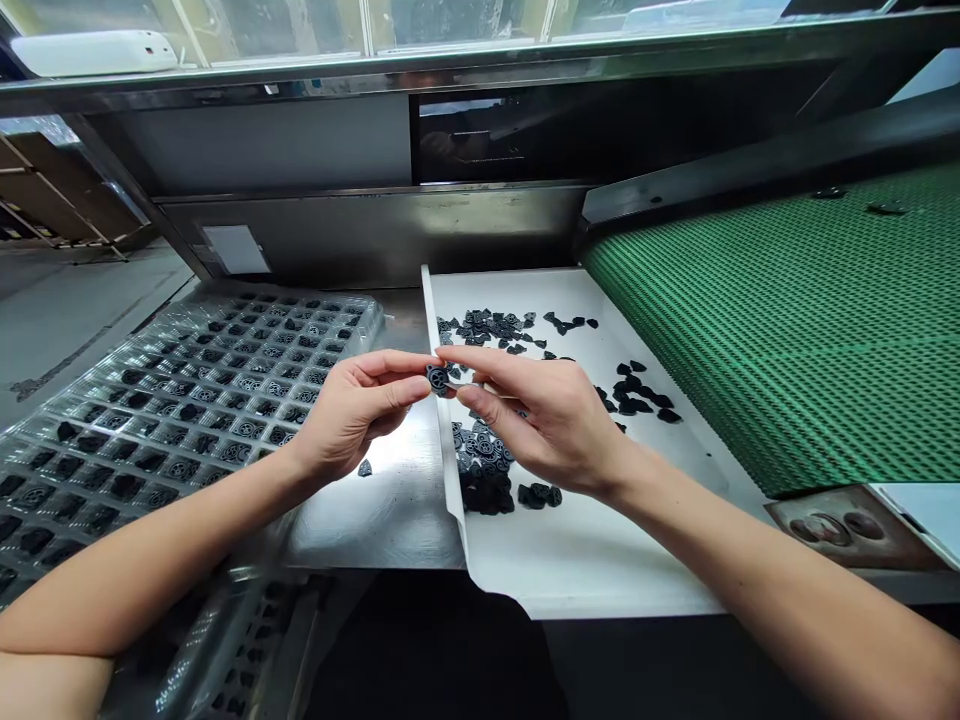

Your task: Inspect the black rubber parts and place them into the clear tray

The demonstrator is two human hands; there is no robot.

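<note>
A small black part (437,379) with a round spoked face is pinched in the fingertips of my left hand (364,405), above the left rim of a white tray (592,570). My right hand (536,410) meets it from the other side, thumb and forefinger closed at the part's right edge. Beneath and beyond my right hand, heaps of similar black parts (487,470) lie in the white tray. A clear plastic blister tray (217,400) with rows of pockets, many holding black parts, lies left of my left hand. One loose black part (364,467) rests on the metal table.
A green mesh conveyor belt (787,320) runs along the right, with a few black pieces (886,208) on it. Behind the white tray stands a metal machine frame (360,235). More clear trays (232,640) sit low at the left front.
</note>
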